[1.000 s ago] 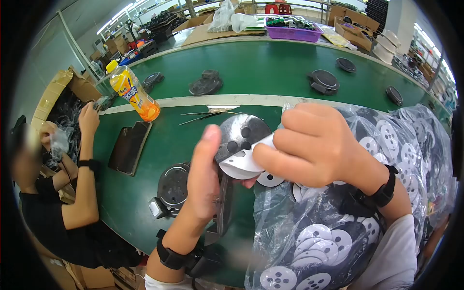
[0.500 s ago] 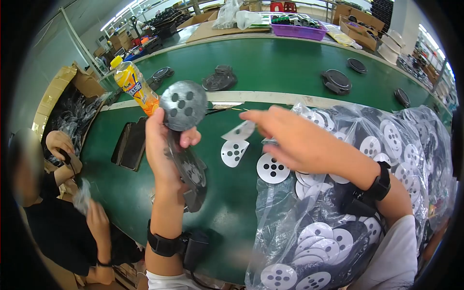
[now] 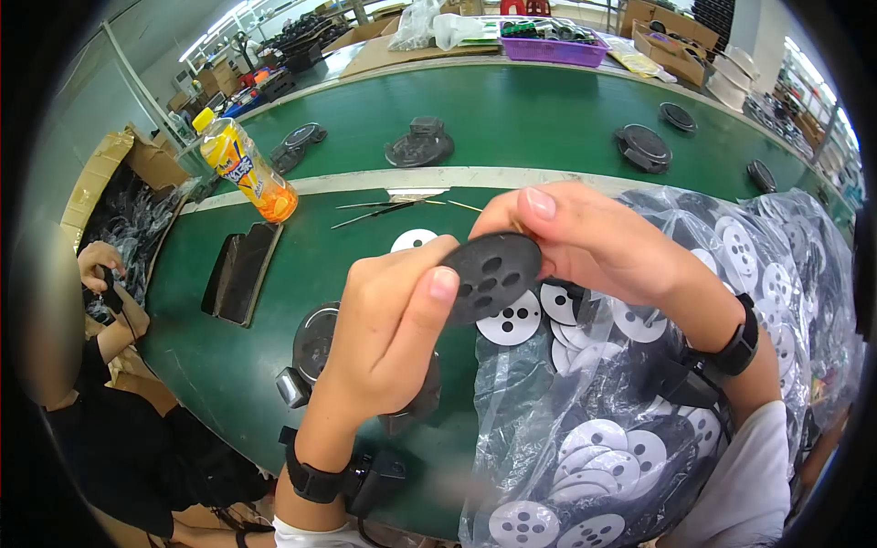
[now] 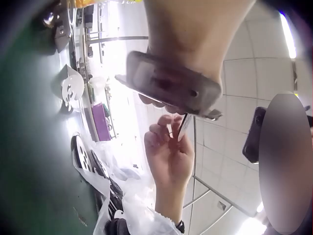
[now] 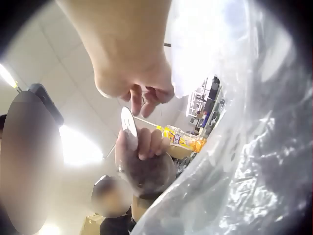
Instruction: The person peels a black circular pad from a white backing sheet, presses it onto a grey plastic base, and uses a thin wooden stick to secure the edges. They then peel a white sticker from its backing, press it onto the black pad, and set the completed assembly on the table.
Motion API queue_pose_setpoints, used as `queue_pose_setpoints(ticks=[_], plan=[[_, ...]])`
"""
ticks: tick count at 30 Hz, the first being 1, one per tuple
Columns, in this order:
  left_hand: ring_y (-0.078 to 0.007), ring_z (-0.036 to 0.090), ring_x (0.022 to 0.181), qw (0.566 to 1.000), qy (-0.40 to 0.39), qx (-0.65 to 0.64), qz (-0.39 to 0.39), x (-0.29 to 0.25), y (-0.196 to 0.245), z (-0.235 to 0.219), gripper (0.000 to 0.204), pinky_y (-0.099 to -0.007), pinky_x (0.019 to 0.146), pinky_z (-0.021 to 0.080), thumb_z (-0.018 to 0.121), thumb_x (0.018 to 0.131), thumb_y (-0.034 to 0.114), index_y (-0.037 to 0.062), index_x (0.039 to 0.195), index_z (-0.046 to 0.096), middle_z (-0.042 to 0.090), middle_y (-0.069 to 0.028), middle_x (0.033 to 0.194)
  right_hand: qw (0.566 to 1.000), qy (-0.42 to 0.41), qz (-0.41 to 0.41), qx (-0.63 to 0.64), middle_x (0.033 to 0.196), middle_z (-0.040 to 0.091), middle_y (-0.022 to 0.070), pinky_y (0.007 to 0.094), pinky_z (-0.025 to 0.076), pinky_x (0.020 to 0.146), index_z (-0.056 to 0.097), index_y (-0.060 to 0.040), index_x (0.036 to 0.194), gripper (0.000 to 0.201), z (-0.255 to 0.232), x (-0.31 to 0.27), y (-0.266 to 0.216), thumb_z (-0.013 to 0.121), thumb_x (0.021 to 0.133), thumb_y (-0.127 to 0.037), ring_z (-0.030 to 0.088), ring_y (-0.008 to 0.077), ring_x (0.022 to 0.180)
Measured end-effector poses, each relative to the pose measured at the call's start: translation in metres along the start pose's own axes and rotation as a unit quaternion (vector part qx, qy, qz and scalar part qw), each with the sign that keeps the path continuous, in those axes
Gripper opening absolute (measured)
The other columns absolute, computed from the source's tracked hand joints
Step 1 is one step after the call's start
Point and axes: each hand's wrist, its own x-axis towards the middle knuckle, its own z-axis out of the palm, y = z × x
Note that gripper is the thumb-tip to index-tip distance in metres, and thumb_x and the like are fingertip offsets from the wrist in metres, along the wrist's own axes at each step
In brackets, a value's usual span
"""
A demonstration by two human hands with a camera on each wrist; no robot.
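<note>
A black disc with several holes [image 3: 493,278] is pinched at its left edge by my left hand [image 3: 379,333]. That hand also holds a dark round housing [image 5: 149,171], mostly hidden below it in the head view. My right hand [image 3: 607,247] is at the disc's upper right edge, thumb raised above the rim; whether its fingers pinch the edge is unclear. In the right wrist view the disc [image 5: 129,128] appears nearly edge-on, just below the right fingertips. A white piece [image 3: 414,239] lies on the green table behind my left hand.
A plastic bag [image 3: 512,429] with white holed discs covers the right side. Tweezers [image 3: 370,216] lie behind the hands. At left are a bottle [image 3: 247,169], a dark case [image 3: 242,274] and another person [image 3: 119,438]. Another housing [image 3: 315,342] sits left of my left hand.
The white sheet peeled off the disc has left my right hand. My left hand has brought the disc rightward and lower since half a second ago, and my right hand has come to its edge.
</note>
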Motion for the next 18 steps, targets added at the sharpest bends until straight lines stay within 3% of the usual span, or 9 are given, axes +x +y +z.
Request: queue_pose_setpoints(ticks=[2, 3, 8, 13, 15, 17, 18], plan=[[-0.0236, 0.043, 0.049, 0.997, -0.011, 0.068, 0.030, 0.003, -0.001, -0.003, 0.028, -0.0336, 0.047, 0.033, 0.043, 0.089, 0.022, -0.0004, 0.078, 0.055, 0.046, -0.0102, 0.057, 0.990, -0.087, 0.100, 0.040, 0.075, 0.056, -0.0002, 0.0186, 0.038, 0.062, 0.062, -0.0083, 0.083, 0.043, -0.006, -0.001, -0.001, 0.049, 0.087, -0.049, 0.049, 0.0047, 0.070], [-0.0276, 0.044, 0.049, 0.988, -0.020, 0.137, 0.061, 0.004, -0.001, -0.004, 0.025, -0.0361, 0.047, 0.034, 0.045, 0.088, 0.020, 0.0004, 0.075, 0.054, 0.044, -0.0118, 0.056, 0.990, -0.087, 0.102, 0.041, 0.075, 0.056, -0.0002, 0.0186, 0.038, 0.062, 0.062, -0.0083, 0.083, 0.043, -0.005, -0.001, -0.001, 0.049, 0.087, -0.049, 0.049, 0.0047, 0.070], [-0.0281, 0.046, 0.049, 0.991, -0.026, 0.093, 0.093, 0.005, -0.007, 0.001, 0.025, -0.0359, 0.046, 0.034, 0.047, 0.087, 0.021, 0.0007, 0.073, 0.053, 0.044, -0.0105, 0.053, 0.970, -0.184, 0.135, 0.082, 0.088, 0.063, 0.0046, 0.0172, 0.038, 0.059, 0.060, -0.0043, 0.100, 0.043, -0.004, -0.003, -0.007, 0.049, 0.089, -0.045, 0.051, 0.0041, 0.071], [-0.0242, 0.047, 0.048, 0.992, -0.037, 0.080, 0.095, 0.006, -0.004, -0.002, 0.027, -0.0351, 0.045, 0.034, 0.047, 0.088, 0.021, -0.0001, 0.072, 0.052, 0.045, -0.0096, 0.054, 0.964, -0.193, 0.144, 0.112, 0.094, 0.063, 0.0058, 0.0169, 0.038, 0.059, 0.058, -0.0027, 0.105, 0.042, -0.007, -0.001, -0.002, 0.049, 0.090, -0.041, 0.052, 0.0043, 0.072], [-0.0170, 0.044, 0.046, 0.999, -0.005, -0.023, 0.032, 0.005, 0.000, 0.000, 0.032, -0.0330, 0.045, 0.035, 0.044, 0.090, 0.025, 0.0007, 0.070, 0.051, 0.045, -0.0070, 0.055, 0.965, -0.182, 0.144, 0.119, 0.094, 0.063, 0.0053, 0.0168, 0.038, 0.059, 0.058, -0.0024, 0.106, 0.041, -0.004, -0.002, 0.000, 0.050, 0.090, -0.040, 0.052, 0.0044, 0.072], [-0.0112, 0.038, 0.048, 0.966, 0.069, -0.248, -0.032, 0.009, -0.012, 0.001, 0.040, -0.0300, 0.049, 0.037, 0.033, 0.093, 0.036, 0.0033, 0.072, 0.046, 0.041, -0.0030, 0.054, 0.976, -0.144, 0.084, 0.139, 0.096, 0.063, 0.0040, 0.0173, 0.038, 0.061, 0.059, -0.0021, 0.107, 0.040, 0.002, -0.001, 0.001, 0.051, 0.090, -0.037, 0.051, 0.0037, 0.075], [-0.0112, 0.032, 0.051, 0.850, 0.116, -0.508, -0.079, 0.005, -0.008, 0.009, 0.044, -0.0283, 0.053, 0.037, 0.025, 0.093, 0.043, 0.0067, 0.074, 0.041, 0.036, 0.0003, 0.053, 0.976, -0.150, 0.082, 0.138, 0.096, 0.063, 0.0040, 0.0173, 0.038, 0.061, 0.059, -0.0021, 0.107, 0.040, 0.004, -0.002, 0.000, 0.051, 0.090, -0.037, 0.051, 0.0037, 0.075]])
